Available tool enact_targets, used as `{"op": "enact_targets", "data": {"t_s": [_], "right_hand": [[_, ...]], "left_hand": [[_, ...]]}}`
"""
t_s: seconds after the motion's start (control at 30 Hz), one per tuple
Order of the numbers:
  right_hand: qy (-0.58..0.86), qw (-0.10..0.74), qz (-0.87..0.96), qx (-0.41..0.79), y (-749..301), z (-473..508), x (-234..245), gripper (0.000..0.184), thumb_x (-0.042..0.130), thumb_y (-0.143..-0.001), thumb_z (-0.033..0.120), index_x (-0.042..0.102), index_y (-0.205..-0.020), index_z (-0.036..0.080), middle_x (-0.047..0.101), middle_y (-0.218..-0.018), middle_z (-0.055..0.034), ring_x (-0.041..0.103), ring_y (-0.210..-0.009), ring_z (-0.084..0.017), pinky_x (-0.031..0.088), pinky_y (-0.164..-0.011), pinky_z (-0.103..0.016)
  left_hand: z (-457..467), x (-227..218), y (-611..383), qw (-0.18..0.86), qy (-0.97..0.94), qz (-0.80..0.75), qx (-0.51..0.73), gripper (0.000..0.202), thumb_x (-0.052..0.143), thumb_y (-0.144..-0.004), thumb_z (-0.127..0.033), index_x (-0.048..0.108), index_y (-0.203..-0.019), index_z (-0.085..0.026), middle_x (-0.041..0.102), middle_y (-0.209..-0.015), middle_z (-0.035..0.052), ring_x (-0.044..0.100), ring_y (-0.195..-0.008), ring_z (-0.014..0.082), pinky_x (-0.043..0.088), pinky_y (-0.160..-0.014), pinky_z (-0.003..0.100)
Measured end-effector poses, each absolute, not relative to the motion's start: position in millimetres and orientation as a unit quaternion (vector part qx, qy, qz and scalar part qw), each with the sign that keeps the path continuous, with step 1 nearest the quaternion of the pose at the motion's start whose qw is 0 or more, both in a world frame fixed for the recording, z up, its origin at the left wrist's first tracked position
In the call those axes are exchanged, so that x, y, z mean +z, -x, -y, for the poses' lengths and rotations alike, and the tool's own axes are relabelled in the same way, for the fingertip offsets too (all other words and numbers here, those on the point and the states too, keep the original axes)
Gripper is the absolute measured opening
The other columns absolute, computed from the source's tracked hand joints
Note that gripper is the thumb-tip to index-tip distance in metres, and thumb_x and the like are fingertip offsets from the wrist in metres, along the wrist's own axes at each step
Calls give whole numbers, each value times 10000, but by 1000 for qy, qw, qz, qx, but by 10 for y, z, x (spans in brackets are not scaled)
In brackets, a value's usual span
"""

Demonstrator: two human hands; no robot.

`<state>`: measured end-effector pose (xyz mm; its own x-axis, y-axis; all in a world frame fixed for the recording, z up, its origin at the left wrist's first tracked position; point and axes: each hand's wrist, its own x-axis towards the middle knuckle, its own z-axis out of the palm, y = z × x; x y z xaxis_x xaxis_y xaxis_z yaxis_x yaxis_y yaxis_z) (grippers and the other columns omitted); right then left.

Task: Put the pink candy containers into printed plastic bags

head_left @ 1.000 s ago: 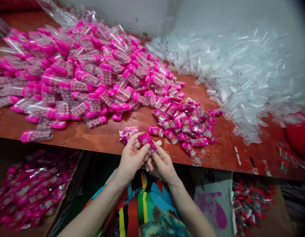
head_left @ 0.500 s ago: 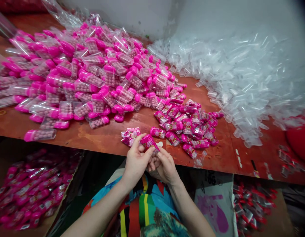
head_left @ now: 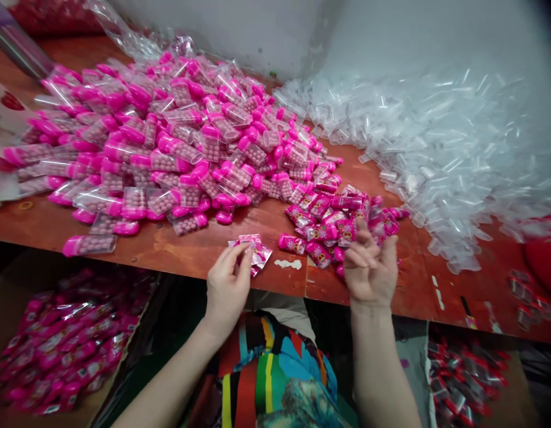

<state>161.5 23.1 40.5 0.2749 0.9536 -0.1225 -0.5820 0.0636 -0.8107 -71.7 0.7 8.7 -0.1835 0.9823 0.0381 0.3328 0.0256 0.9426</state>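
Note:
At the table's front edge, my left hand is closed, thumb and fingertips pinched at the edge of a small stack of flat pink printed wrappers. How many wrappers the fingers grip is hidden. My right hand is palm up with its fingers loosely apart, over the near side of a pile of pink wrapped candy bottles. Nothing shows in its grip. Behind the left hand lies a large heap of clear bottles with pink caps and pale pink balls inside.
Empty clear plastic bottles are heaped against the wall on the right. Below the table, a left-hand box holds pink wrapped packs, and a right-hand box holds red-capped items. A red round object stands at the right edge.
My hands have parted. The wrapped bottle they held together has left them; my right hand has moved right to the wrapped pile, my left to the flat wrappers. The view has shifted slightly.

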Motion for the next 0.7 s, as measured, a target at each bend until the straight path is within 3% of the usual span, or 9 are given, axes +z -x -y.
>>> {"op": "enact_targets", "data": {"t_s": [0.07, 0.13, 0.23, 0.33, 0.47, 0.7], "right_hand": [[426, 649, 311, 549, -1543, -300, 421, 438, 377, -954, 539, 643, -1095, 221, 647, -814, -5, 395, -414, -56, 406, -411, -190], [494, 530, 456, 517, -1269, -308, 314, 405, 391, -971, 451, 542, -1292, 254, 635, -817, -10, 509, -511, -103, 461, -485, -227], [537, 348, 697, 323, -752, -280, 69, 422, 465, -949, 347, 540, -1336, 198, 597, -1036, -108, 584, -901, -211, 511, -806, -358], [575, 213, 764, 200, -437, -258, -106, 419, 425, -965, 295, 546, -1343, 158, 549, -987, -133, 540, -922, -250, 487, -844, -409], [605, 206, 755, 148, -381, -239, -223, 373, 410, -980, 306, 614, -1271, 193, 515, -920, -97, 514, -866, -227, 478, -806, -378], [581, 335, 724, 162, -498, -210, -302, 354, 420, -980, 282, 634, -1252, 205, 516, -965, -95, 517, -929, -221, 456, -852, -396]], "left_hand": [[-83, 40, 818, 288, -594, -636, 399, 274, 549, -895, -307, 652, -1135, -225, 642, -1035, 59, 634, -880, 201, 486, -803, 304], [-125, -10, 859, 249, -625, -649, 355, 312, 519, -913, -300, 617, -1199, -225, 621, -1022, 59, 633, -869, 200, 487, -788, 309], [-125, -75, 866, 236, -630, -661, 334, 339, 494, -928, -294, 584, -1245, -212, 605, -1011, 65, 631, -869, 198, 489, -778, 308], [-103, -124, 867, 256, -630, -660, 321, 349, 510, -921, -295, 582, -1248, -198, 599, -1016, 73, 628, -872, 200, 491, -784, 314], [-97, -170, 876, 266, -625, -664, 312, 367, 505, -924, -317, 565, -1266, -198, 601, -1031, 76, 624, -870, 203, 488, -779, 324], [-107, -81, 924, 291, -585, -659, 373, 334, 596, -863, -324, 591, -1179, -215, 608, -942, 37, 604, -800, 184, 480, -735, 302]]}}
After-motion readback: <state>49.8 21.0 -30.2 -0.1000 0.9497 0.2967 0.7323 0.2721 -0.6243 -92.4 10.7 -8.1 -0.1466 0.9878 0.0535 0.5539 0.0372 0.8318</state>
